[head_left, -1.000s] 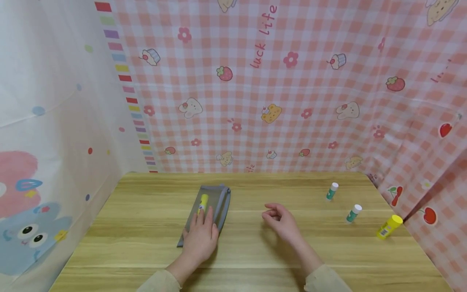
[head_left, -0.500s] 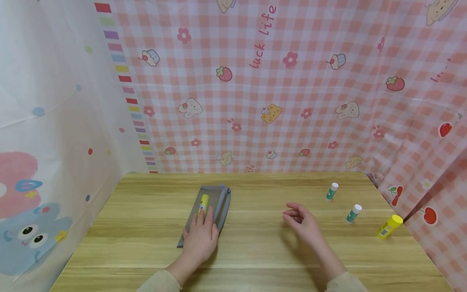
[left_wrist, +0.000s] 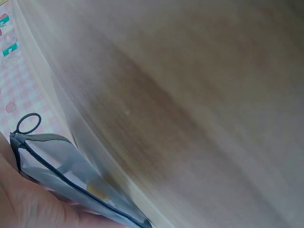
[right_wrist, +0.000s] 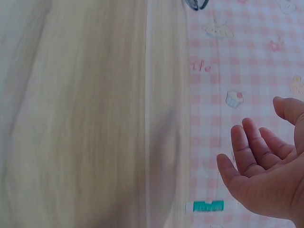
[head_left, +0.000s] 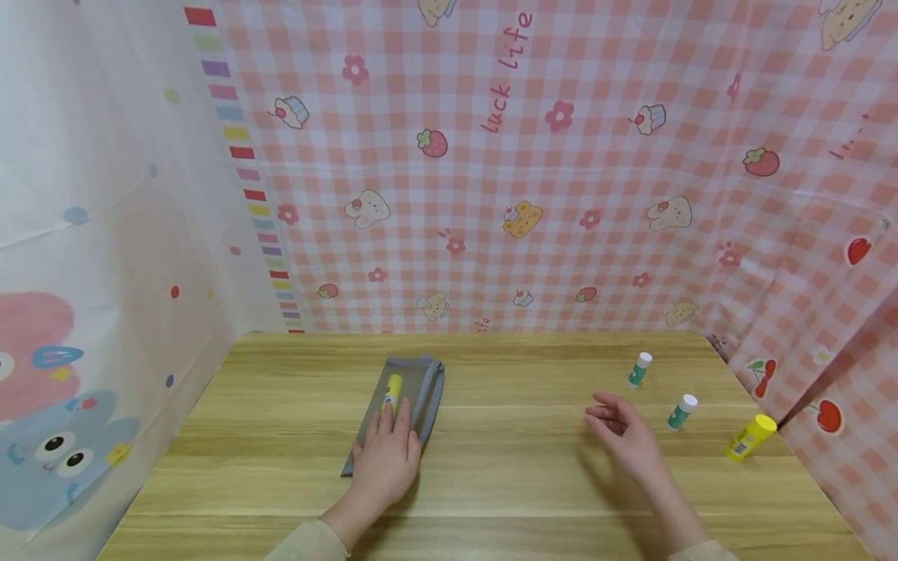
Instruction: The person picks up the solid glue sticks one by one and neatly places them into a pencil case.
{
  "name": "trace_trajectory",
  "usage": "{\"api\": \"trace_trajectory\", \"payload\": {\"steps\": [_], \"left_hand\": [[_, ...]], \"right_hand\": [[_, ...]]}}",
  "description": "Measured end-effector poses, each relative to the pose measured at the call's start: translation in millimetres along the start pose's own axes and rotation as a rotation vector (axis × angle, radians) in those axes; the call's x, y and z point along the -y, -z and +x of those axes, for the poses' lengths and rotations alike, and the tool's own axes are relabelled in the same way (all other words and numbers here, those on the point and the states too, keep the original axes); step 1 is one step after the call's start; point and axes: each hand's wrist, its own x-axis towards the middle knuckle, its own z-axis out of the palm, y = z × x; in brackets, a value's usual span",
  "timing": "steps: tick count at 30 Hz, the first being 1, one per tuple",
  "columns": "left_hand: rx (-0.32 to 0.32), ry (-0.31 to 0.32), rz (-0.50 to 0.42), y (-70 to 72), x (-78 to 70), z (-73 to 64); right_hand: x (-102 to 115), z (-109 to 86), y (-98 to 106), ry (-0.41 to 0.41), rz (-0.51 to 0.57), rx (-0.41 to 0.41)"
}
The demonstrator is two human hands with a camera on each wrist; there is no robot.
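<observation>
A grey mesh zip pouch point(head_left: 429, 417) lies flat left of the table's middle, a yellow glue stick point(head_left: 394, 385) showing through it. My left hand point(head_left: 387, 461) rests on the pouch with fingers extended over the glue stick's lower part. In the left wrist view, the pouch's dark zip point(left_wrist: 61, 175) and a ring pull point(left_wrist: 29, 123) stand beside that hand. My right hand point(head_left: 627, 436) hovers above the table with fingers loosely bent and nothing in it. To its right stand two green glue sticks with white caps, the nearer one point(head_left: 683, 411) and the farther one point(head_left: 640, 369).
A larger yellow glue stick point(head_left: 751, 438) stands near the right edge of the wooden table point(head_left: 491, 491). Pink checked cloth point(head_left: 491, 187) hangs behind and to the right, and a white patterned cloth point(head_left: 140, 257) hangs at the left.
My right hand has moved rightward across the table, from near the middle toward the green glue sticks. The left hand and the pouch have stayed in place.
</observation>
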Motion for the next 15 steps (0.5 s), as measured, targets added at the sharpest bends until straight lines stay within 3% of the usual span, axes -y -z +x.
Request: {"api": "trace_trajectory", "payload": {"steps": [11, 15], "left_hand": [[-0.016, -0.012, -0.002, -1.9, 1.8, 0.5], [-0.023, -0.017, -0.005, -1.7, 2.0, 0.3]], "right_hand": [[-16.7, -6.3, 24.0, 0.104, -0.007, -0.12], [-21.1, -7.9, 32.8, 0.1, -0.031, -0.155]]}}
